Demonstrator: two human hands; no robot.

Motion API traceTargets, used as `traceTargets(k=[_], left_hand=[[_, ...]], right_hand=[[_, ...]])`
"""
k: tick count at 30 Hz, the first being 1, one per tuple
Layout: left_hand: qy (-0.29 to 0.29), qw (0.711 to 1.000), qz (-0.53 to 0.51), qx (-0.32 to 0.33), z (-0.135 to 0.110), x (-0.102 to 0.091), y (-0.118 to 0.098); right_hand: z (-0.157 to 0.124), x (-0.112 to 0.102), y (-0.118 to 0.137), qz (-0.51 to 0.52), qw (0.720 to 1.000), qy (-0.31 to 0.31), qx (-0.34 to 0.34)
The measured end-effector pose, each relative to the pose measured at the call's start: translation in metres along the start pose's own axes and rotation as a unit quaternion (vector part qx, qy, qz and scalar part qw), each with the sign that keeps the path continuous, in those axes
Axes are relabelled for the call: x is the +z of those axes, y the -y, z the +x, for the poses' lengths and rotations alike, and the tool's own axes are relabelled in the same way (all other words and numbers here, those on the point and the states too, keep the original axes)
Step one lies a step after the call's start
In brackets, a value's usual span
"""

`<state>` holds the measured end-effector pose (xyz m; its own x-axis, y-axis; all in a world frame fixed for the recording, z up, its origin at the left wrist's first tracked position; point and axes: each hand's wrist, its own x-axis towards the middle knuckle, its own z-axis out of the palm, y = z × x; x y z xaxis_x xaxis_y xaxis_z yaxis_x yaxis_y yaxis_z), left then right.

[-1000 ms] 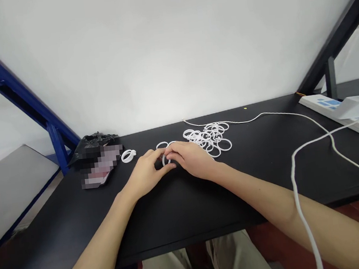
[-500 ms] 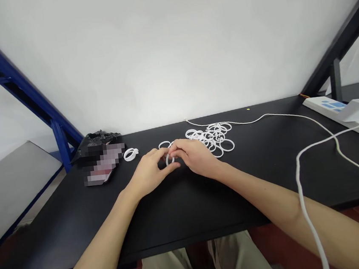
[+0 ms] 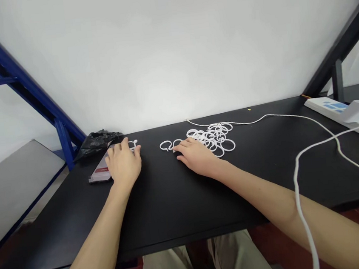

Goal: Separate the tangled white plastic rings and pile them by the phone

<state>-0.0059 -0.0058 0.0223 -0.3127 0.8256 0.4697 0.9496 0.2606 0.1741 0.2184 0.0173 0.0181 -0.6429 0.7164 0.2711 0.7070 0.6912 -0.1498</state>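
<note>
Note left hand [image 3: 124,164] spread at few white rings [image 3: 135,142], apparently set apart, toward table's [image 3: 174,207] back-left corner, right hand [image 3: 197,156] at two loose rings [image 3: 165,142], grip unclear, and larger heap [image 3: 200,136], apparently remaining, near back edge.

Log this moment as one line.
left hand: spread, at leftmost rings | right hand: beside loose rings | ring pile: beyond right hand

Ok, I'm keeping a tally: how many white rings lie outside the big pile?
At least 3: one ring between the left hand and the right hand, another ring close by the right hand, and a third ring partly covered by the left hand. The hands may hide more.
</note>
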Motion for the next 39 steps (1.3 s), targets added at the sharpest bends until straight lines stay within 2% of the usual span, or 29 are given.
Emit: traceTargets(k=[4, 7, 10, 12, 14, 16, 18, 22, 26, 32, 39], left_hand=[[0.065, 0.997, 0.029, 0.014, -0.001, 0.008, 0.001], [0.037, 0.999, 0.004, 0.037, -0.003, 0.010, -0.002], [0.007, 0.994, -0.072, 0.084, -0.005, 0.006, -0.007], [0.026, 0.978, -0.150, 0.144, -0.008, 0.002, -0.012], [0.078, 0.947, -0.225, 0.216, -0.013, -0.003, -0.017], [0.135, 0.914, -0.268, 0.272, -0.019, -0.007, -0.022], [0.169, 0.895, -0.285, 0.299, -0.023, -0.009, -0.025], [0.186, 0.884, -0.301, 0.306, -0.025, -0.011, -0.028], [0.188, 0.882, -0.315, 0.295, -0.023, -0.011, -0.027], [0.175, 0.893, -0.313, 0.272, -0.022, -0.012, -0.027], [0.136, 0.897, -0.305, 0.289, -0.022, -0.013, -0.027]], right_hand=[[-0.001, 0.000, 0.000, 0.004, 1.000, 0.000, 0.001], [-0.002, -0.001, 0.002, 0.033, 0.999, -0.012, -0.006], [-0.003, -0.002, 0.008, 0.098, 0.994, -0.039, 0.007], [-0.004, -0.003, 0.012, 0.154, 0.986, -0.059, 0.017], [-0.004, -0.003, 0.016, 0.204, 0.976, -0.072, 0.020], [-0.004, -0.003, 0.017, 0.243, 0.966, -0.083, 0.018], [-0.005, -0.003, 0.017, 0.280, 0.955, -0.096, 0.015], [-0.006, -0.005, 0.018, 0.328, 0.939, -0.105, 0.014], [-0.007, -0.008, 0.020, 0.334, 0.937, -0.105, 0.006], [-0.007, -0.009, 0.018, 0.287, 0.950, -0.120, -0.002], [-0.006, -0.011, 0.017, 0.230, 0.965, -0.127, 0.011]])
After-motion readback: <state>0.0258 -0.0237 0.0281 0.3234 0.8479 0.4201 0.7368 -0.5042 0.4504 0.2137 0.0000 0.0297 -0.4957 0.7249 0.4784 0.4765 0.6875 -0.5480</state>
